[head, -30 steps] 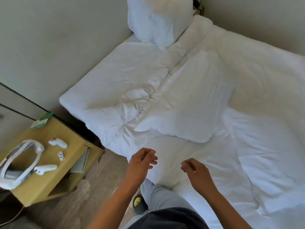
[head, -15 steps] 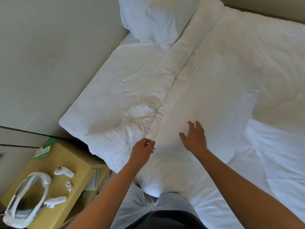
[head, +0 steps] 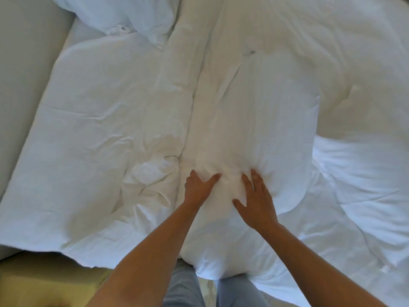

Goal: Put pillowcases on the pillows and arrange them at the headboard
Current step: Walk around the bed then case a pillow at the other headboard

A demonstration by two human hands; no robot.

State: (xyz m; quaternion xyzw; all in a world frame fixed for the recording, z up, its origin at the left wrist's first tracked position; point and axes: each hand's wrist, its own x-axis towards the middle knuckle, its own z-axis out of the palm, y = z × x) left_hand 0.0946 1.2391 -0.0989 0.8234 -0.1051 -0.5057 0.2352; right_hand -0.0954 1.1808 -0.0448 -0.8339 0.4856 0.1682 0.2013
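A flat white pillow (head: 254, 129) lies lengthwise on the white bed, its near end hanging over the mattress edge by my legs. My left hand (head: 199, 187) and my right hand (head: 256, 200) both rest on its near part, fingers spread, palms down. The fabric is puckered between the two hands. Neither hand holds anything. A second white pillow (head: 124, 14) in a case leans at the top left, against the wall.
A crumpled white duvet (head: 99, 129) covers the bed on both sides of the pillow. A pale wall (head: 22, 63) runs along the left. The corner of a yellow bedside table (head: 44, 280) shows at the bottom left. My grey trouser legs (head: 183, 289) touch the bed edge.
I have leaned in over the bed. Both hands went forward and came down flat on the middle pillow; the left hand, loosely curled before, has spread. The bedside table has mostly slid out of view.
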